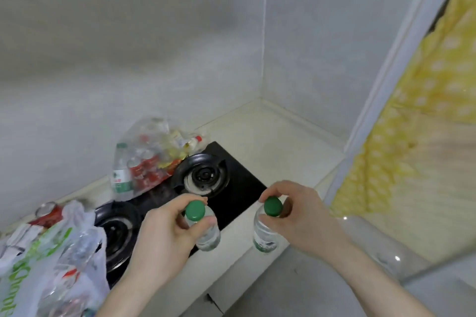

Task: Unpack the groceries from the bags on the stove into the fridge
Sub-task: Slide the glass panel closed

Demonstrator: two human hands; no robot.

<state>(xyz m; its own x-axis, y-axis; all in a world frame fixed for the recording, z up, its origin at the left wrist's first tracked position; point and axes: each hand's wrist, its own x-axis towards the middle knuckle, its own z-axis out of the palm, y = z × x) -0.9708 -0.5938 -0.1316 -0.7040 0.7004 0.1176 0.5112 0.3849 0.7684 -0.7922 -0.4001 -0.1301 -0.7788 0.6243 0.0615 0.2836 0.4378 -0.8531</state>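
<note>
— What has the person got hold of there?

— Two small water bottles, clear ribbed plastic with round green screw caps. The left bottle (207,233) hangs over the front edge of the stove; the right bottle (265,234) hangs just off the counter's corner, green label low on its side. Both are upright and held up in the air, well apart from each other.

— How are they gripped?

— By the necks, from above. The left hand (167,237) curls its fingers and thumb round the neck just under the cap. The right hand (304,216) does the same, fingertips pinching beneath the cap. Both forearms are bare and reach in from below, wrists bent down.

— And the bags?

— A clear, crinkled plastic bag (159,154) sits at the back of the black glass stove (239,183), beside the far round burner (203,175). Red and yellow packets show through it, and a taller green-labelled bottle (121,172) stands inside its left side. Nearer, on the left, a white bag with green lettering (38,265) slumps over the near burner's edge, more clear bottles showing inside.

— Anything else around?

— A pale, smooth counter (270,136) running into a grey wall corner, and a yellow cloth with white dots (425,100) hanging on the right.
</note>
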